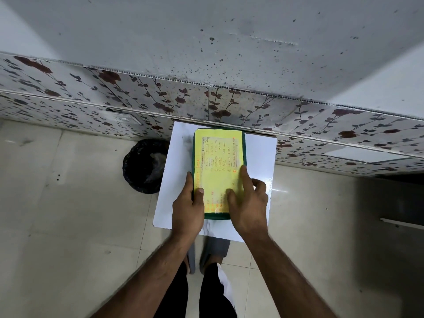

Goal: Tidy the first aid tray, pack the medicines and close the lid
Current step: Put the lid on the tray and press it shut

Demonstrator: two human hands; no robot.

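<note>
- A green box [219, 173] with its lid [218, 157] on lies on a small white table [259, 157], its far end close to the flowered wall [137, 92].
- A yellow sheet [218, 171] with handwriting covers nearly the whole lid; only a green border shows around it.
- The left hand [188, 208] grips the box's near left edge: thumb laid on the yellow sheet, fingers curled down the side.
- The right hand [249, 201] rests flat on the near right part of the lid, fingers loosely spread, the forefinger stretched forward along the sheet's right edge, the outer fingers bent over the box's side onto the table.
- Neither hand pinches anything loose; both press on the box.
- A black bin [142, 166] stands on the tiled floor [68, 203] just left of the table, partly tucked behind it.
- Below the table edge, grey slippers [214, 249] and dark trouser legs are seen.
</note>
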